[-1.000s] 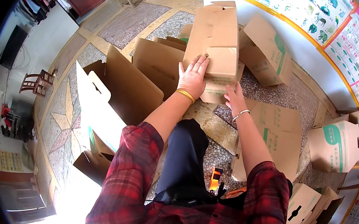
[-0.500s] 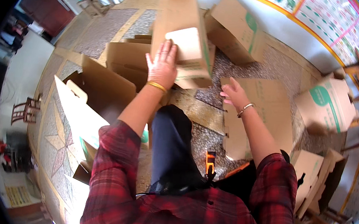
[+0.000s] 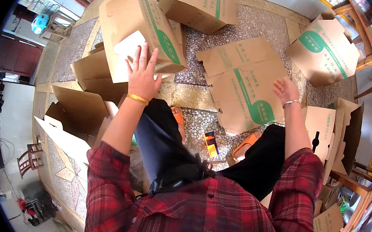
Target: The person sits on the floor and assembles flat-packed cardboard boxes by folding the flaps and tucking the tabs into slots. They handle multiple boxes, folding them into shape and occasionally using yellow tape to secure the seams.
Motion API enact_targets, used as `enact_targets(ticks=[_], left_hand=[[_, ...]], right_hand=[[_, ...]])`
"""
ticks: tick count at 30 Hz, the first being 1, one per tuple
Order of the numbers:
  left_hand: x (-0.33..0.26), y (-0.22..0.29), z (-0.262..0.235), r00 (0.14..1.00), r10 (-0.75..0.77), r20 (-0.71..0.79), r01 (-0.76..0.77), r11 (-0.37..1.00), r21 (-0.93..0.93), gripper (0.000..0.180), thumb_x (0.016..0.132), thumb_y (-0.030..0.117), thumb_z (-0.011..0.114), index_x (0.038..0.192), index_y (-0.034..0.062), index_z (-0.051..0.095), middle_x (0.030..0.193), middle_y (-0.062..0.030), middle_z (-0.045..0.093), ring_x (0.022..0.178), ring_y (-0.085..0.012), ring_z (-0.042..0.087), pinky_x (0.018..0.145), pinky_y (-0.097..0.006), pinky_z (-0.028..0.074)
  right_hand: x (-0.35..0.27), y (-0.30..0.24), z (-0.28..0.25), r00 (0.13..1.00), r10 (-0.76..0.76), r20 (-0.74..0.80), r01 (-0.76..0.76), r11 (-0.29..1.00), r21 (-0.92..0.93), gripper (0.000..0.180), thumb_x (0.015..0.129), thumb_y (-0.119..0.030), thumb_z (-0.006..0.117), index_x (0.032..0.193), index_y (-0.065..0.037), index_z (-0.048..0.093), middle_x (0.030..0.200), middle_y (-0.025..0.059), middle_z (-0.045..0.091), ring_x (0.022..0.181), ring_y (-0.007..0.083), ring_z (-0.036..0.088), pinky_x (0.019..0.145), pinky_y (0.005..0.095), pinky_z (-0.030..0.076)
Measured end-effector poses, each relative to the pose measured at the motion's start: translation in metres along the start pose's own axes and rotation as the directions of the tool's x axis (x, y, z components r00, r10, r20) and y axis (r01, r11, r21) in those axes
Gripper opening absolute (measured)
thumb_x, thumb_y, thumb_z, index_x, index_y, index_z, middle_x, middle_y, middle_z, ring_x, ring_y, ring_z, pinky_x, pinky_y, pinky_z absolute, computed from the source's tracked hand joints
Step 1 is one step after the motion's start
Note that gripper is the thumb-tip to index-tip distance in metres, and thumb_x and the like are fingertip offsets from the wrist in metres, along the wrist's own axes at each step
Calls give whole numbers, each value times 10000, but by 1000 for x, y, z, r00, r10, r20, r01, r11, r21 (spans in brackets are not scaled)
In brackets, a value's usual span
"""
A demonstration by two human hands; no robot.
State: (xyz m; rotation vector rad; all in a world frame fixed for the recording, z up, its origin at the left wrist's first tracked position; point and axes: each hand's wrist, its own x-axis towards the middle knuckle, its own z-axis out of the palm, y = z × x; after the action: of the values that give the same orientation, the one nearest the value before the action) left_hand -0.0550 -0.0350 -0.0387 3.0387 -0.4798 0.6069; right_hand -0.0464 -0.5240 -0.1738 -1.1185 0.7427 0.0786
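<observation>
The big brown carton [image 3: 134, 22] sits ahead of you to the left; it will likely feel light, stiff along its folds but easy to dent mid-panel, so take it by opposite corners. The flattened cardboard [image 3: 239, 85] lies on the floor [image 3: 266, 22] ahead, probably bendy; hold two edges. Your left grip [image 3: 144, 79] spreads wide against the carton's near end; your right grip [image 3: 285, 90], loosely curled, seems empty near the cardboard's right edge.

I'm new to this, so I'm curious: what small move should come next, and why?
Perhaps lower the right hand onto the flat carton: that hand looks empty and appears at the carton's right edge, while the left hand is spread on a box folded into shape.
</observation>
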Motion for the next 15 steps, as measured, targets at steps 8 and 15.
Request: enact_targets(ticks=[8, 15], left_hand=[[41, -87, 45, 980, -85, -179, 84, 996, -14, 689, 709, 336, 754, 1319, 218, 457, 1498, -37, 297, 1380, -292, 257, 1066, -612, 191], [66, -153, 55, 975, 65, -213, -81, 995, -65, 629, 719, 206, 756, 1277, 183, 468, 1443, -72, 378, 1339, -310, 328, 1068, -564, 219]], right_hand=[[3, 157, -11, 964, 250, -92, -263, 950, -167, 474, 867, -176, 556, 1300, -39, 422, 1056, 122, 555, 824, 267, 623, 658, 433, 516], [15, 242, 0, 856, 459, -240, -484, 873, -56, 381, 857, -216, 573, 1210, -93, 501, 990, 88, 558, 825, 262, 611, 660, 451, 499]])
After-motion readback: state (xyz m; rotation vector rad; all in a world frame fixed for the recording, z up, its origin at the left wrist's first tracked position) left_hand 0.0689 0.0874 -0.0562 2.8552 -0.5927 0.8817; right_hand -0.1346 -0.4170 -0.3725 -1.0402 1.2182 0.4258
